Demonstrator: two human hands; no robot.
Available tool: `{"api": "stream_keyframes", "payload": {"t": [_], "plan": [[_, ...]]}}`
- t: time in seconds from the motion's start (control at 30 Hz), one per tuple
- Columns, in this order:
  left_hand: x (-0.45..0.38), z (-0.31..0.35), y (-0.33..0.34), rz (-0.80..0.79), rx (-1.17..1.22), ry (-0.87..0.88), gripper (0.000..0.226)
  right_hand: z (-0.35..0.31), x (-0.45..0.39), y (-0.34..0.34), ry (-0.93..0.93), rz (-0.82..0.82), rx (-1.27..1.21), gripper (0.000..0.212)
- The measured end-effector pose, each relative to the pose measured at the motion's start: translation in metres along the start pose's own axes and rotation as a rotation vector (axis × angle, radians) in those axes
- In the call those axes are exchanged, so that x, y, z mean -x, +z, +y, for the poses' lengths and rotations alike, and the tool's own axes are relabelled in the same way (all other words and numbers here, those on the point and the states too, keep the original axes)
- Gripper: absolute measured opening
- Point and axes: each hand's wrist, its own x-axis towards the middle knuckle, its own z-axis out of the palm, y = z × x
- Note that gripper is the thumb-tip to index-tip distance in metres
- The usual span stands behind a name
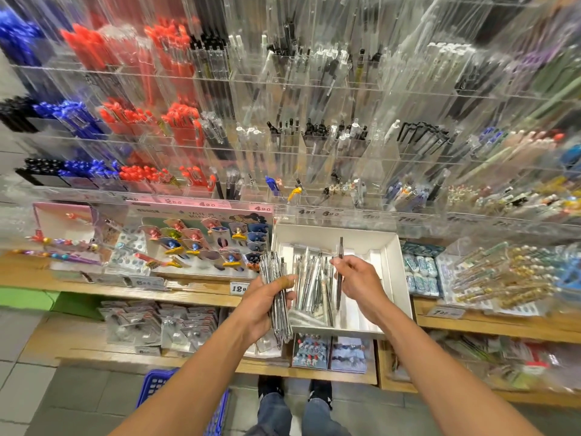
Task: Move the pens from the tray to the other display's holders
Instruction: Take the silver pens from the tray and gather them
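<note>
A white cardboard tray (390,247) sits on the wooden shelf and holds several clear, silvery pens (314,284) lying loose. My left hand (267,303) grips a bundle of several such pens (276,278) at the tray's left edge. My right hand (361,284) is over the tray and pinches a single dark pen (340,272), held upright. Above the shelf rises a wall of clear acrylic holders (314,143) with blue, red, black and clear pens standing in them.
Left of the tray is a pink display card with novelty pens (204,237). To its right are erasers (421,272) and a clear box of gold-trimmed pens (503,275). Lower shelves hold packaged goods. A blue basket (157,388) stands on the floor by my feet.
</note>
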Motion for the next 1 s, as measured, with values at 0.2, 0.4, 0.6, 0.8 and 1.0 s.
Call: {"api": "stream_keyframes", "payload": {"t": [0.2, 0.4, 0.6, 0.8, 1.0], "plan": [[0.029, -0.006, -0.013, 0.066, 0.044, 0.082, 0.055, -0.007, 0.011, 0.016, -0.062, -0.098, 0.041, 0.037], [0.076, -0.032, -0.04, 0.143, 0.173, 0.208, 0.061, -0.019, 0.038, 0.053, -0.226, -0.375, 0.27, 0.014], [0.134, -0.08, -0.084, 0.423, 0.377, 0.304, 0.057, -0.016, 0.082, 0.111, -0.362, -0.662, 0.51, 0.015], [0.187, -0.128, -0.143, 0.635, 0.515, 0.404, 0.044, 0.012, 0.122, 0.183, -0.434, -0.869, 0.68, 0.02], [0.229, -0.18, -0.213, 0.8, 0.596, 0.403, 0.011, 0.058, 0.163, 0.258, -0.483, -1.074, 0.8, 0.021]]}}
